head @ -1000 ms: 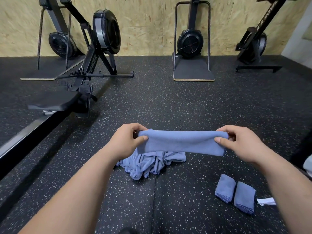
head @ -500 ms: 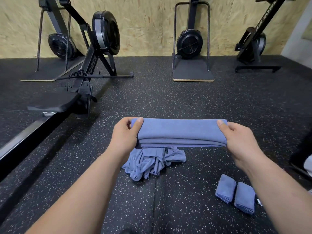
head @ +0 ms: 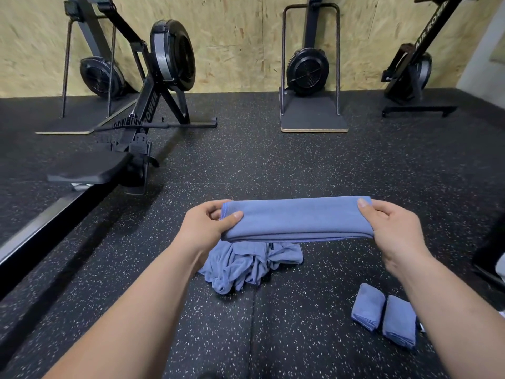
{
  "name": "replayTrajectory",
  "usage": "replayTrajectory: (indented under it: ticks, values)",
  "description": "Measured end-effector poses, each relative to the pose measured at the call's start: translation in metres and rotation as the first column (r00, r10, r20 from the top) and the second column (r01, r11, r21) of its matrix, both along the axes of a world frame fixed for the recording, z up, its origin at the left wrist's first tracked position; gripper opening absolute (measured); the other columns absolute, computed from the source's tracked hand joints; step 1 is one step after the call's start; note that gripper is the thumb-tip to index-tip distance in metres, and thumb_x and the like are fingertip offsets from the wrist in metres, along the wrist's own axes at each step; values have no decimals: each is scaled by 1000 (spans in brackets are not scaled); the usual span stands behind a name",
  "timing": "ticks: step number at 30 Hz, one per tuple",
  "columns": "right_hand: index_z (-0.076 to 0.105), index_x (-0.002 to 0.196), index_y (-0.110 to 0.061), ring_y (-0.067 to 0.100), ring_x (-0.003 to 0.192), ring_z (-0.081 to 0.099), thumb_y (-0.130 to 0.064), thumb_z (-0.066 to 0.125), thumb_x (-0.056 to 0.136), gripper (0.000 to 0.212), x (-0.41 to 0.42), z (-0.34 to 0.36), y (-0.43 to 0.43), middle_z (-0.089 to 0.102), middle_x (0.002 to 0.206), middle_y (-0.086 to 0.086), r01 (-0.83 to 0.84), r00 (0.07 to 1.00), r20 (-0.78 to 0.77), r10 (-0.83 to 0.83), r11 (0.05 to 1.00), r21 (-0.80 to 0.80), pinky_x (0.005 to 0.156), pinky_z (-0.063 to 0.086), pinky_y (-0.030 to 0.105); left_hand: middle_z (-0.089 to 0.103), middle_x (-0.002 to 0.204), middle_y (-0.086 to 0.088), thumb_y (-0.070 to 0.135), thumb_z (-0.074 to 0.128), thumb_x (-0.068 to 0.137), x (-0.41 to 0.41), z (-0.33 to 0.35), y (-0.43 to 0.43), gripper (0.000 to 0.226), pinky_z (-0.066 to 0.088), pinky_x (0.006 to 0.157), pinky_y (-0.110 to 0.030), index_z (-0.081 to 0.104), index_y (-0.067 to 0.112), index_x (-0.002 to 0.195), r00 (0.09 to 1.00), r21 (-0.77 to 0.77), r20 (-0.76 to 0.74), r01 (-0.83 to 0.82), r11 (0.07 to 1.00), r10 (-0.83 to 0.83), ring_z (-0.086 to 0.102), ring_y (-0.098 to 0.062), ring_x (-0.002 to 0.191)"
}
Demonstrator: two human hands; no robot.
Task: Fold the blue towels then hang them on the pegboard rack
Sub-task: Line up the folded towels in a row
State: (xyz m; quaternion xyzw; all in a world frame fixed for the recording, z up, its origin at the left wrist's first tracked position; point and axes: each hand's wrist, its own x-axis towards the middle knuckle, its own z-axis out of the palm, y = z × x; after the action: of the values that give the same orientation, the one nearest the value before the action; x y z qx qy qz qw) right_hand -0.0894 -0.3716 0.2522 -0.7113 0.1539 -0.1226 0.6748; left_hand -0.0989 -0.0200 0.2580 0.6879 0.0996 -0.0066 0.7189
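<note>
A blue towel (head: 297, 218), folded into a long flat strip, is held level in the air above the floor. My left hand (head: 203, 228) pinches its left end, thumb on top. My right hand (head: 393, 228) pinches its right end the same way. Under the strip a crumpled heap of blue towels (head: 246, 265) lies on the floor. Two folded blue towels (head: 384, 314) lie side by side on the floor at the lower right, below my right forearm. No pegboard rack is in view.
The floor (head: 273, 165) is black speckled rubber. A rowing machine (head: 131, 138) with its rail stretches along the left. A second rower (head: 308, 72) stands upright against the chipboard wall, and an air bike (head: 415, 67) stands at the far right.
The strip was turned from hanging edge-on to lying flat, folded over once more, and lifted a little away from me. Both hands kept hold of its ends.
</note>
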Motion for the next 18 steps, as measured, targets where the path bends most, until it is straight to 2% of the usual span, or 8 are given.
replayTrajectory:
  ticks: [3,6,8,11,13,14,16,18]
  values:
    - [77,113,-22,6,99,71,-33,79,95,21,-3,-9,5,78,105,-9,-4,1000,-31,3,1000,-27,91,52,29,80,103,-15,15,84,90,2,-13,0,19,62,81,-41,78,7,107,993,69,-118,-13,998,21,75,-29,90]
    - [78,116,-15,10,96,73,-29,79,96,25,0,-21,8,80,102,-5,-31,994,-102,29,999,-25,85,53,29,75,107,-15,23,78,97,1,-20,-3,27,62,65,-36,70,4,113,974,87,-226,24,996,-4,69,-25,82]
    - [77,117,-14,13,88,74,-23,79,96,23,2,-27,10,82,94,-4,-71,983,-168,71,997,9,79,55,31,70,111,-14,30,76,98,1,-24,-5,30,66,68,-43,66,6,114,970,154,-243,30,988,8,67,-27,87]
    - [75,121,-14,13,86,75,-17,78,96,25,3,-29,17,82,92,-5,-119,975,-192,110,992,-36,79,56,32,69,110,-7,38,76,96,0,-20,-14,28,65,84,-53,68,15,109,984,355,-154,-34,934,94,68,-27,99]
    - [74,120,-18,13,88,76,-16,78,95,25,0,-23,25,82,93,-6,-110,983,-155,96,990,-88,82,59,34,69,102,-1,40,75,95,-3,-16,-25,27,61,87,-44,69,16,106,991,464,-63,-76,883,119,65,-20,92]
    - [74,117,-23,14,90,77,-18,80,93,25,-1,-21,31,82,94,-7,-105,987,-132,88,987,-125,87,61,40,70,98,1,39,74,96,-5,-13,-33,25,57,84,-39,69,16,105,992,501,-23,-93,861,120,64,-18,89]
    - [73,112,-33,14,91,78,-27,82,88,26,-8,-14,46,81,94,-11,-100,993,-87,82,972,-215,93,61,49,71,98,5,34,74,96,-11,-9,-51,21,53,84,-35,69,17,108,993,514,42,-117,850,111,66,-15,92]
    - [72,110,-38,9,89,77,-28,83,86,28,-15,-7,61,79,95,-14,-112,994,-25,109,950,-290,91,62,47,70,102,12,27,75,94,-16,-8,-70,23,53,88,-31,67,22,114,993,504,90,-115,856,81,66,-9,96]
